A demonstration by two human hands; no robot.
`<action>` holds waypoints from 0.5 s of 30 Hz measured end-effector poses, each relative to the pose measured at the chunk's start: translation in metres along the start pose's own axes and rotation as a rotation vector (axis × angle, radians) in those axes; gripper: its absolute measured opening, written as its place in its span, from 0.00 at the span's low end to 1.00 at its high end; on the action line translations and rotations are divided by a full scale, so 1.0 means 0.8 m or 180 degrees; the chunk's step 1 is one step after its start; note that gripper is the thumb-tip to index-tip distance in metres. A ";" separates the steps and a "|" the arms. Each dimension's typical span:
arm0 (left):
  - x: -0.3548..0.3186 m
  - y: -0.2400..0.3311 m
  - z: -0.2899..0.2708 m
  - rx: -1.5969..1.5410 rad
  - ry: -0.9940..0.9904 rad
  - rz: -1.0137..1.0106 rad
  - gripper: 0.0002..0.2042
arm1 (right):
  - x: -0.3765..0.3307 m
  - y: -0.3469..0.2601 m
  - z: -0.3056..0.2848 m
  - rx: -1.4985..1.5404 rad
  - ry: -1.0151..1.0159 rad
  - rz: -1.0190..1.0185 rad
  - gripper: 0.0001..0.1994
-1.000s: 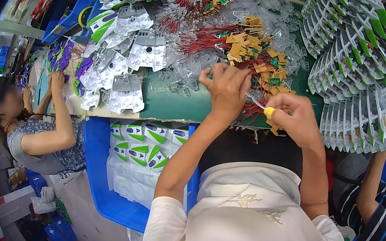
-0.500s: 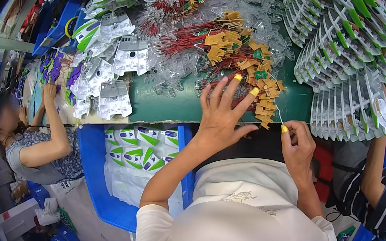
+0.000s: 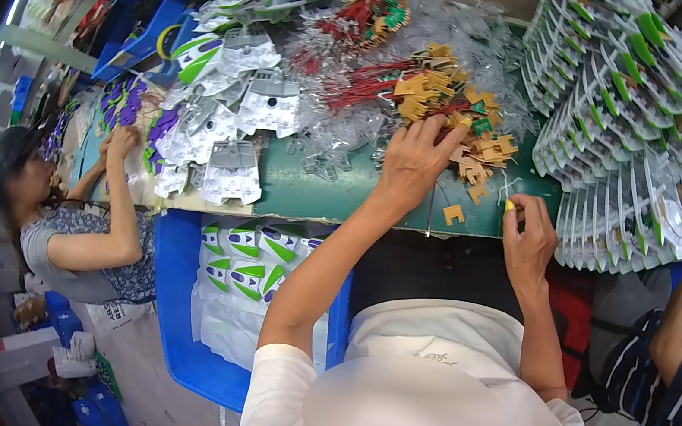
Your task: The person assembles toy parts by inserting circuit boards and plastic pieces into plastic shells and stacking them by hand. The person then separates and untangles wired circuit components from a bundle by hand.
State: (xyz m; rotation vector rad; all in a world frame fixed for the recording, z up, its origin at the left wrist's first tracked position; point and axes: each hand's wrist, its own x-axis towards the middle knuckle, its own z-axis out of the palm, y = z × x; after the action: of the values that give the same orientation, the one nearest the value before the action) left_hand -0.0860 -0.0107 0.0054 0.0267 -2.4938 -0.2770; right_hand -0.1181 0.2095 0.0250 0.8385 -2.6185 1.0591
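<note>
My left hand point(image 3: 415, 164) reaches over the near edge of a pile of orange-yellow notched pieces point(image 3: 428, 86) with red wires point(image 3: 359, 85) and green circuit boards point(image 3: 481, 126). Its fingers are curled together at the pile, and what they hold is hidden. A thin dark strand point(image 3: 433, 200) runs down from beside this hand to the table edge. My right hand point(image 3: 531, 240) pinches a thin whitish strand point(image 3: 505, 186) between thumb and forefinger. Yellow covers sit on some fingertips. One loose orange-yellow piece point(image 3: 453, 214) lies near the table edge between my hands.
Clear plastic parts point(image 3: 324, 145) spread behind the pile on the green table point(image 3: 301, 190). White-grey shells point(image 3: 233, 172) lie left; stacked white-green shells point(image 3: 622, 200) rise right. A blue bin point(image 3: 169, 320) with white-green pieces stands below left. Co-workers point(image 3: 95, 222) sit on both sides.
My left hand has gone from spread fingers to curled ones at the pile. The loose orange-yellow piece now lies apart near the edge. My right hand stays in its pinch. The view has shifted slightly.
</note>
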 end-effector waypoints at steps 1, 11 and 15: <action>0.004 0.001 0.001 -0.0074 -0.0023 0.0023 0.25 | 0.004 0.004 0.002 0.0009 0.0004 -0.0022 0.07; 0.001 0.006 -0.029 -0.1502 -0.0175 -0.0431 0.23 | -0.012 -0.051 0.008 0.0195 -0.0391 -0.0936 0.13; 0.016 0.008 -0.029 -0.1589 -0.0096 -0.0497 0.23 | -0.009 -0.063 0.046 0.0156 -0.0496 -0.0739 0.11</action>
State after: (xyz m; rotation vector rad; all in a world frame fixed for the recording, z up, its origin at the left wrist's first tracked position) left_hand -0.0825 -0.0097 0.0326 0.0120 -2.3866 -0.9611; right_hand -0.0825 0.1580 0.0247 1.2478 -2.5442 1.0355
